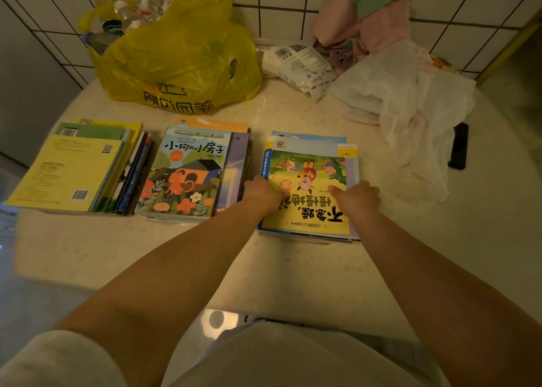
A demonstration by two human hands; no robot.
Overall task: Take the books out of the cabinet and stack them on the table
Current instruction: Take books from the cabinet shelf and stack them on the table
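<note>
My round, pale, speckled bench [293,269] fills most of what I see, smooth and stone-like. Beyond my left hand stands a crinkled yellow plastic bag [181,55], its open mouth holding clear plastic bottles [117,14]. Beyond my right hand lies a soft heap of pink and white cloth [393,63], with a flat white printed packet [299,63] just beside it. Three stacks of thin, glossy picture books lie in a row. The left stack [73,169], well to the left of my hands, is topped by a yellow back cover with a barcode. The middle stack [193,175], just left of my left hand, shows an orange dog and a little house. The right stack [311,187] lies under my hands, its top cover yellow with cartoon pigs. My left hand [262,191] grips its left edge, fingers curled over it; my right hand [356,197] rests on the cover with thumb stretched inward, though I cannot tell whether its fingers clasp the right edge. A small black oblong [459,146] lies far right of my right hand.
</note>
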